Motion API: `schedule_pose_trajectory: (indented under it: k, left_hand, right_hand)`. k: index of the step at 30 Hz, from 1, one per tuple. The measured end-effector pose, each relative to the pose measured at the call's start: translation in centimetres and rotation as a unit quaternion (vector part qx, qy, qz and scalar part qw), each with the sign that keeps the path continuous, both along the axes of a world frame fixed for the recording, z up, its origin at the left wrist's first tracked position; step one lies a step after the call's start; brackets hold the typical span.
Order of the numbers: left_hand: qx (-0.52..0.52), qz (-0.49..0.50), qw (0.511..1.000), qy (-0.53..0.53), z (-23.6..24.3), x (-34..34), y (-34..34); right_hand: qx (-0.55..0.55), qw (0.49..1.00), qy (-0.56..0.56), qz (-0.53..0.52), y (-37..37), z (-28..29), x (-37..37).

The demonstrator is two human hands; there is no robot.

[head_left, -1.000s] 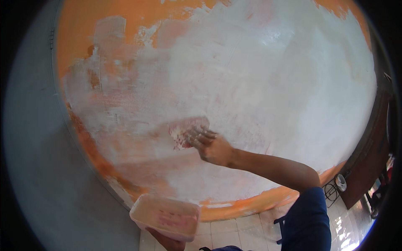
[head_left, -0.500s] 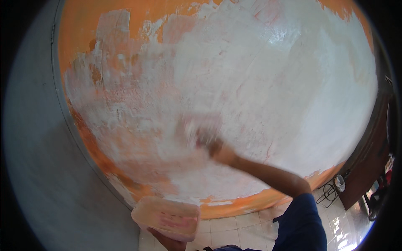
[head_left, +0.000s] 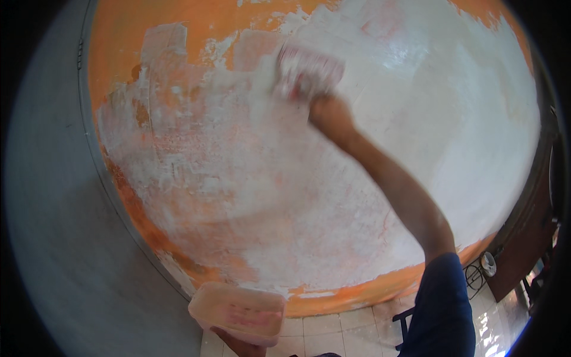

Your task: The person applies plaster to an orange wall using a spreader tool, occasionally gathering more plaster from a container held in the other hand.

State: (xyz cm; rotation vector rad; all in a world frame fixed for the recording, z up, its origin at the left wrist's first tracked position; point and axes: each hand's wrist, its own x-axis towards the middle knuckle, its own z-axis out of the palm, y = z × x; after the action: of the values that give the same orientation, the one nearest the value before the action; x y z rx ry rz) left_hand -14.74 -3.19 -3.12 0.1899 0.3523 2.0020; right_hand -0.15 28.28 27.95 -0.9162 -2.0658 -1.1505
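My right hand (head_left: 330, 119) is closed on a wide, smeared spreader (head_left: 306, 68), blurred by motion, at the upper middle of the orange wall (head_left: 184, 24) with its patchy white and pinkish coating. My left hand (head_left: 241, 344) grips the underside of a pale pink plastic tub (head_left: 237, 306) at the bottom centre, below the coated area. The tub has pink smears inside. Most of my left hand's fingers are hidden under it.
A grey wall (head_left: 53, 208) with a thin cable runs down the left. White floor tiles (head_left: 321, 330) show below. At the right are a dark brown board (head_left: 514, 256), a small pale container (head_left: 488, 263) on a black wire stand and a dark blue stool (head_left: 404, 327), partly hidden by my arm.
My right hand and the spreader have swept up and slightly right, from the wall's middle to its upper part. My left hand and the tub have stayed almost in place.
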Motion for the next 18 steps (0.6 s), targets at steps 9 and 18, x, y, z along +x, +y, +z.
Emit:
schedule_pose_trajectory:
  k: [9,18]
  left_hand:
    - [0.034,0.009,0.999,-0.022,-0.1,-0.4,-0.8]
    - [0.166,-0.084,0.971,-0.148,-3.5,-1.6,-0.9]
  right_hand:
    - [-0.124,0.944,-0.017,0.304,-7.8,-19.5,0.3]
    - [0.153,0.942,0.299,0.018,-0.9,5.1,14.0]
